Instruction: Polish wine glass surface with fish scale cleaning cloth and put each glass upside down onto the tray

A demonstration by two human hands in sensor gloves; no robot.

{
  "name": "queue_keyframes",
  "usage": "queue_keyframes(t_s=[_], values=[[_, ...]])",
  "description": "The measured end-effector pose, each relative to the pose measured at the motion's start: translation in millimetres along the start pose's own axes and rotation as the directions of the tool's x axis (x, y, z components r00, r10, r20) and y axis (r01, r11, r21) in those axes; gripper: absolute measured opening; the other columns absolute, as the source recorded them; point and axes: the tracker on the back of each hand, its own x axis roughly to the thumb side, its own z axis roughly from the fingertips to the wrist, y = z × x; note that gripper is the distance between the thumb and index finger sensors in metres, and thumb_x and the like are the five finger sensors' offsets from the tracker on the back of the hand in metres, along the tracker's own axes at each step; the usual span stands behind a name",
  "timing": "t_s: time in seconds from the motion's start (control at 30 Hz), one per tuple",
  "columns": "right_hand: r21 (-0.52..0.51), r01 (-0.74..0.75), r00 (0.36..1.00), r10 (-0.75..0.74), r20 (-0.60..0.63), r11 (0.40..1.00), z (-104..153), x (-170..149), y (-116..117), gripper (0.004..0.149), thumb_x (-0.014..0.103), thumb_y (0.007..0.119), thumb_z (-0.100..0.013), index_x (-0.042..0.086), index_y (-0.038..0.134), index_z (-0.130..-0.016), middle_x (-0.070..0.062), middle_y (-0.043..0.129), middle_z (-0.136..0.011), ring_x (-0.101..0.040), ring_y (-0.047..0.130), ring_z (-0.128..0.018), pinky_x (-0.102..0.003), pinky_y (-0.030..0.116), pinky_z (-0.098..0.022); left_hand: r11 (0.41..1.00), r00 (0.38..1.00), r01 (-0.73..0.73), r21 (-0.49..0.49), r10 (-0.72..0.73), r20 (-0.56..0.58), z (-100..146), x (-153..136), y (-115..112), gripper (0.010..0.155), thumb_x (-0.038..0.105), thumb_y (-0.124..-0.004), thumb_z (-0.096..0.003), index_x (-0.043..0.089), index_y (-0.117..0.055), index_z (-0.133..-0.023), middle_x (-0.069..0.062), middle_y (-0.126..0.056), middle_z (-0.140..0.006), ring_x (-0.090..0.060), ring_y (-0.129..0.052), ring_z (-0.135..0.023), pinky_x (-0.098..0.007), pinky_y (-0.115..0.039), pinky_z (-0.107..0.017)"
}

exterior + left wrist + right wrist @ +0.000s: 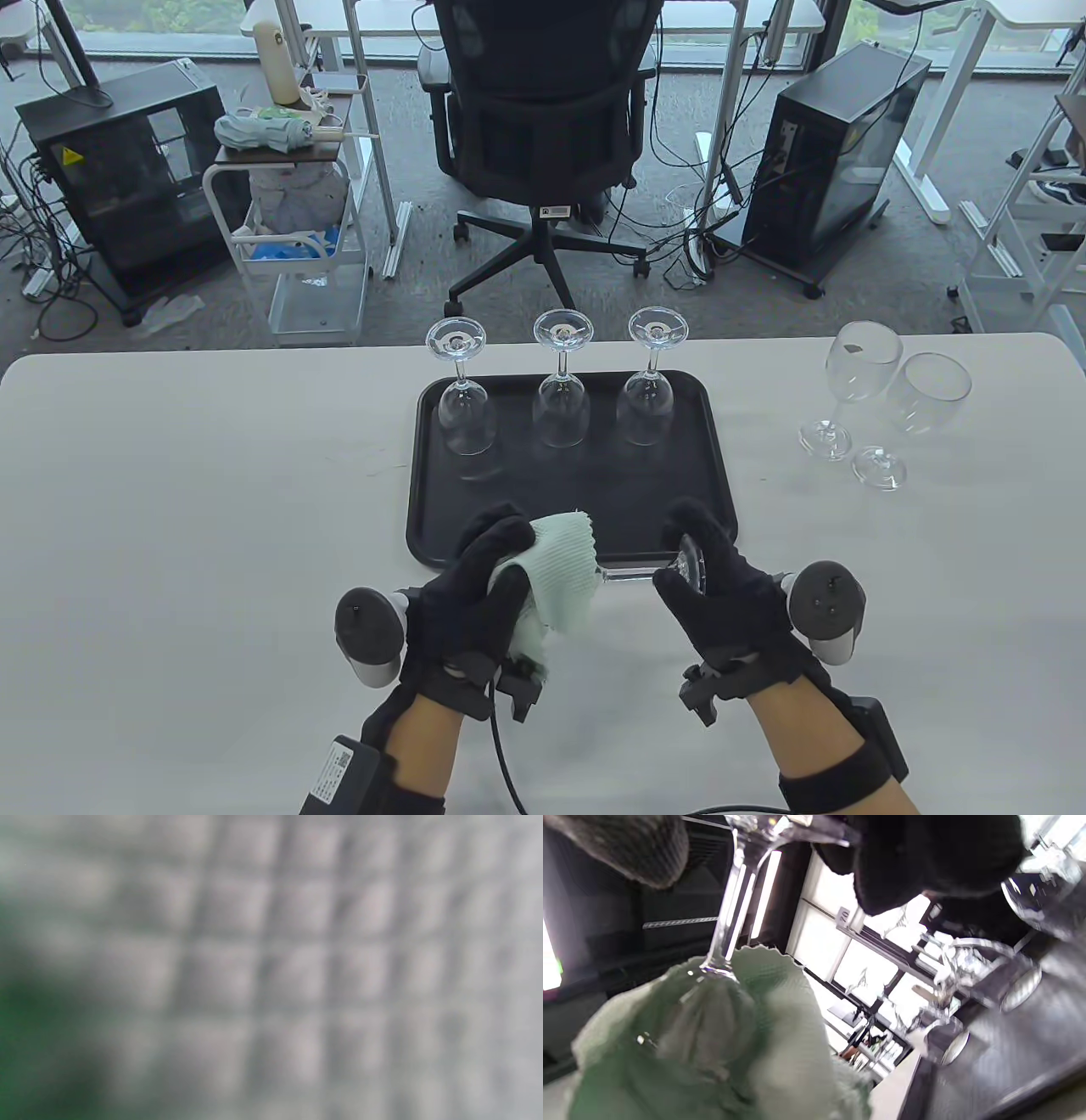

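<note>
A wine glass (632,575) lies sideways in the air just in front of the black tray (696,501). My left hand (484,586) wraps its bowl in the pale green cloth (560,577), so the bowl is hidden. My right hand (713,586) grips the glass's foot (691,564). In the right wrist view the stem (736,906) runs down into the cloth (721,1043), with my fingertips (925,857) round the foot. Three glasses (467,399) (560,390) (649,382) stand upside down along the tray's far side. The left wrist view shows only blurred cloth weave (271,967).
Two more wine glasses (853,382) (916,416) stand upright on the white table (187,509) at the right, beyond the tray. An office chair (543,127) and computer cases stand on the floor behind the table.
</note>
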Motion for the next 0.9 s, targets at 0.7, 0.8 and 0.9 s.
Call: queue_keyframes(t_s=[0.7,0.8,0.9], values=[[-0.146,-0.174,0.963,0.2,0.183,0.974,1.2,5.0,-3.0,0.087,0.061,0.083,-0.047,0.029,0.03,-0.107,-0.017,0.059,-0.101,-0.033,0.091,-0.059,-0.038,0.091,-0.036,0.993,0.985,-0.117,-0.031,0.112,-0.132,-0.8,-9.4,-3.8,0.058,0.067,-0.07,-0.0549,0.037,-0.062,-0.104,-0.001,-0.054,-0.116,-0.037,-0.064,-0.1,-0.058,-0.084,-0.05],[-0.079,0.079,0.995,-0.083,-0.05,0.994,0.2,-5.1,0.3,0.081,0.069,0.072,-0.049,0.027,0.039,-0.109,-0.019,0.066,-0.095,-0.031,0.092,-0.048,-0.035,0.089,-0.026,0.999,1.0,-0.028,-0.026,0.028,0.007,-0.6,-2.1,-4.5,0.059,0.068,-0.07,-0.0527,0.038,-0.063,-0.103,0.0,-0.054,-0.116,-0.036,-0.063,-0.101,-0.057,-0.083,-0.051],[0.004,0.222,0.966,-0.22,-0.135,0.975,-0.1,-7.8,2.1,0.082,0.065,0.075,-0.05,0.025,0.036,-0.11,-0.022,0.06,-0.099,-0.039,0.088,-0.054,-0.043,0.085,-0.032,0.999,0.998,0.045,0.0,-0.045,0.031,-0.8,1.7,-2.0,0.057,0.067,-0.071,-0.0521,0.038,-0.065,-0.101,0.001,-0.057,-0.114,-0.035,-0.067,-0.099,-0.057,-0.085,-0.049]])
